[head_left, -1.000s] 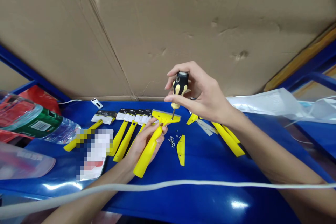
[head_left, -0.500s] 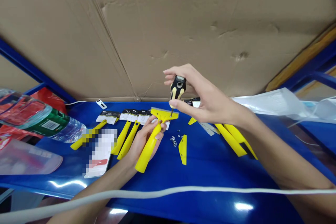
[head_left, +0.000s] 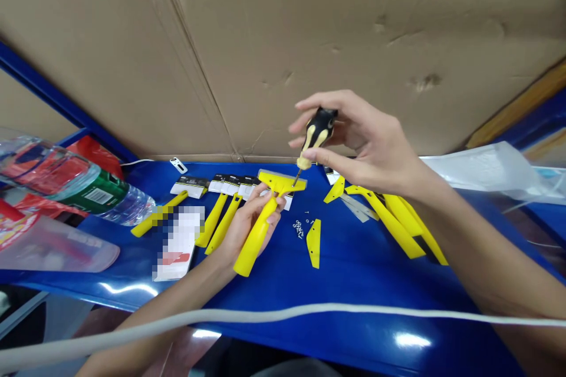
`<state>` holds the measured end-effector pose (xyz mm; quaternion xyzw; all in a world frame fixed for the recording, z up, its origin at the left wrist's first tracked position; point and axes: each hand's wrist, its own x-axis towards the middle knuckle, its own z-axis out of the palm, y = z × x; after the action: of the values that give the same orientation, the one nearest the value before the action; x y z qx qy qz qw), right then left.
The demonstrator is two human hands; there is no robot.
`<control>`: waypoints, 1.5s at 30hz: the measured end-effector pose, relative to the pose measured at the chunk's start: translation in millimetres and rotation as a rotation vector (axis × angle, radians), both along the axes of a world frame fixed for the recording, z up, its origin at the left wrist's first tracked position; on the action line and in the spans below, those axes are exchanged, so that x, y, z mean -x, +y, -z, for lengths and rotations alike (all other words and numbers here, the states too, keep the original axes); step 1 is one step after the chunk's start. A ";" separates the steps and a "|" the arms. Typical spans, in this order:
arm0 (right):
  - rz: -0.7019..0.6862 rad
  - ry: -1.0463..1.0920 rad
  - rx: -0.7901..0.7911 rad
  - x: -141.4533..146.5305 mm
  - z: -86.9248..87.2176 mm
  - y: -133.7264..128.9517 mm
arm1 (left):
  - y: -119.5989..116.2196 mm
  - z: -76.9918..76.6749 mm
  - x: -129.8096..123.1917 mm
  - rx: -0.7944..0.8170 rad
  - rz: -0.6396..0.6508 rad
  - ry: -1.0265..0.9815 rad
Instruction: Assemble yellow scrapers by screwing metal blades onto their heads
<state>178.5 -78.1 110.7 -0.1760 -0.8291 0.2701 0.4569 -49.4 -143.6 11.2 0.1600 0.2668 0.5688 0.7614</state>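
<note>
My left hand (head_left: 247, 224) is closed round a yellow scraper (head_left: 256, 235), its wide head pointing away from me. In my right hand (head_left: 362, 141) is a black and cream screwdriver (head_left: 316, 135), held between thumb and fingers. The screwdriver leans to the right, and its tip touches the scraper head near the right-hand hole. Small screws and nuts (head_left: 298, 228) lie on the blue table (head_left: 354, 283) below the head. Beside them is a loose yellow plate (head_left: 313, 243). Another yellow plate (head_left: 335, 189) and thin metal blades (head_left: 358, 208) lie near my right wrist.
Yellow handles (head_left: 400, 221) lie under my right forearm. Several packaged scrapers (head_left: 216, 218) are at the left, near a white phone-like item (head_left: 179, 247). Further left are a water bottle (head_left: 88, 185) and a plastic tub (head_left: 66, 244). A white cable (head_left: 309, 310) crosses the front.
The screwdriver has gone from nearly upright to leaning right, and my right hand has shifted with it, its fingers more spread. The whole view has shifted slightly.
</note>
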 end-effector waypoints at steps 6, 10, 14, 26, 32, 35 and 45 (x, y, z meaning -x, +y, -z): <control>0.160 -0.118 -0.026 0.2 2.4 -0.8 | 0.2 3.6 1.0 -0.005 0.006 0.015; 0.009 -0.087 0.075 -0.3 0.5 -2.2 | -0.4 4.8 1.7 -0.023 -0.002 0.044; 0.047 -0.078 0.009 -1.5 -1.4 -0.8 | -0.4 6.0 2.1 -0.050 0.001 0.105; 0.104 -0.064 -0.125 -7.7 -5.1 -3.4 | -4.1 -0.6 0.1 -0.082 0.019 0.132; 0.023 -0.131 -0.046 -9.8 -10.0 -8.6 | -4.5 -2.0 1.2 -0.098 0.017 0.155; 0.119 -0.103 -0.081 -9.6 -9.0 -8.0 | -3.5 -2.6 2.9 -0.077 0.014 0.162; 0.038 -0.073 -0.030 -6.4 -1.5 -5.6 | -1.6 -3.5 5.9 -0.088 0.029 0.131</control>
<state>184.9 -83.7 112.3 -0.1948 -0.8455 0.2424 0.4341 -55.3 -145.2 14.8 0.2341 0.2885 0.5574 0.7425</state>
